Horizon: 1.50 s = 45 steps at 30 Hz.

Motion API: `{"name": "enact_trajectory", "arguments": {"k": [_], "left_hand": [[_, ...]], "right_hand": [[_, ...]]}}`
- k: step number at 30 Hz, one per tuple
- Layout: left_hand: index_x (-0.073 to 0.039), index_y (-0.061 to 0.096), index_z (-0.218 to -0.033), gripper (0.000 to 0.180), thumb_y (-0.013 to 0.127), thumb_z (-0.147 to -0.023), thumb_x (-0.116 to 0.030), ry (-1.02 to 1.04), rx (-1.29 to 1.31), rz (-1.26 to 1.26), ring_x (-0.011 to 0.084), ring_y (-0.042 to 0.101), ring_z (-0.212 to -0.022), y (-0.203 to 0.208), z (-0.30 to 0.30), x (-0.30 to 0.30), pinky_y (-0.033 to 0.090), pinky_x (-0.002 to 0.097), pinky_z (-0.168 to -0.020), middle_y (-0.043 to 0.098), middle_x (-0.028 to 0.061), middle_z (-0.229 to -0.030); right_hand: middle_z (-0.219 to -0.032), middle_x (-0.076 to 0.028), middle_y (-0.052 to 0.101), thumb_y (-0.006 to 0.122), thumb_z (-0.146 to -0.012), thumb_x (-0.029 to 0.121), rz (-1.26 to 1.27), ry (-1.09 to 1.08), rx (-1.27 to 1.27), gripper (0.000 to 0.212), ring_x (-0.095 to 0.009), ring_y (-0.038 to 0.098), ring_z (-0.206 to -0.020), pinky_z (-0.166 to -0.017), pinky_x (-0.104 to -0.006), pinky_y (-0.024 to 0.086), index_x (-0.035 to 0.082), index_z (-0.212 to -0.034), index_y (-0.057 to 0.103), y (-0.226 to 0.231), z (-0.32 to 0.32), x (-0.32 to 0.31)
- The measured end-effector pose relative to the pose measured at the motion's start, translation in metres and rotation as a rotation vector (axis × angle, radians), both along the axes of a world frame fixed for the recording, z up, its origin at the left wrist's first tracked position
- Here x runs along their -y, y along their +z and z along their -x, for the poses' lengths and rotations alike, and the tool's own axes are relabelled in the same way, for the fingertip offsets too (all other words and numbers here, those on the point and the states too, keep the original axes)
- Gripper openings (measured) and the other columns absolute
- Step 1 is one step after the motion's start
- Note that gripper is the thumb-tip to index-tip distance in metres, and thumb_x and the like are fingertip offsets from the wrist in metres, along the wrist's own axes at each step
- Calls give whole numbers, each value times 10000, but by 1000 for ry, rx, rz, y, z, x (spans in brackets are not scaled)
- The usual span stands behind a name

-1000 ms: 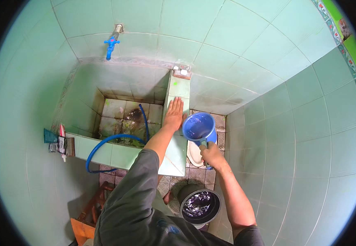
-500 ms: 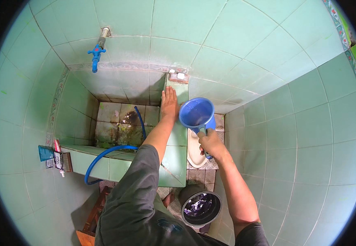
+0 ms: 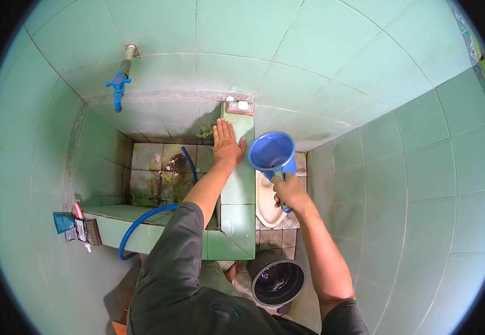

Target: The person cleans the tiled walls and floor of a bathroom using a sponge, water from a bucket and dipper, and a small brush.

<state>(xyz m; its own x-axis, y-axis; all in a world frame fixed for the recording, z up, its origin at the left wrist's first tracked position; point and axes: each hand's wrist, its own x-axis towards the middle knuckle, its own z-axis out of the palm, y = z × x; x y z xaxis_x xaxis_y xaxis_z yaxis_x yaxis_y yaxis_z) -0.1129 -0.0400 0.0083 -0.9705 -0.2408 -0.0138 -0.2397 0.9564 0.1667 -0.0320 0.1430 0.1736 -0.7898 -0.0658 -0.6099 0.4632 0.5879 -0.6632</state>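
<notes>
Ledge [image 3: 239, 184]: L fingers [image 3: 225, 129] flat; R fingers [image 3: 283, 187] grip dipper [image 3: 264, 153].

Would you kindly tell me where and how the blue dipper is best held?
The blue dipper is probably best gripped around its handle, coming from the person's side: the handle juts that way from the wide, round rim, and the right hand wraps it there.

We logged bright, soft light | back wall [image 3: 320, 78] palest toward its right | shadow pooled in far right corner of basin [image 3: 144, 159] and low on left wall [image 3: 30, 184] | glints inside black bucket [image 3: 264, 259] | we read left hand [image 3: 228, 148] and blue dipper [image 3: 270, 149] sharp | straight edges bowed, outer rim black
</notes>
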Motion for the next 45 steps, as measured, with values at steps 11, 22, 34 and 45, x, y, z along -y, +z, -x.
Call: {"name": "enact_trajectory", "arguments": {"k": [11,22,34,45], "left_hand": [[-15,339,-1460,602,426,-934,-295,-627,-214,-70,222,133,-1478,-5,-12,-19,56,433,-1213,248,97,-1569],[19,319,-1458,653,383,-972,-412,-552,-80,-38,295,41,-1484,4,-49,-59,6,443,-1208,151,198,-1574],[79,230,-1468,745,400,-957,-435,-399,-82,156,323,70,-1478,-1,-59,-84,37,457,-1205,159,220,-1569],[83,289,-1440,703,504,-922,-342,-480,-193,130,341,147,-1460,-11,-56,-89,110,474,-1190,218,233,-1544]], "right_hand": [[-642,-161,599,520,-869,189,52,-138,-15,364,-217,615,-516,-448,-356,512,-159,-978,514,-21,1,-44],[-654,-154,616,561,-829,219,-225,-237,115,356,-233,631,-578,-533,-381,490,-123,-924,587,-121,-96,-193],[-1055,-338,638,512,-813,202,-499,-329,356,485,-392,631,-1076,-945,-417,484,-162,-1131,557,-259,-161,-345],[-900,-274,641,499,-912,218,-385,-847,23,431,-362,663,-774,-681,-412,531,-113,-1186,475,-270,-158,-357]]}}
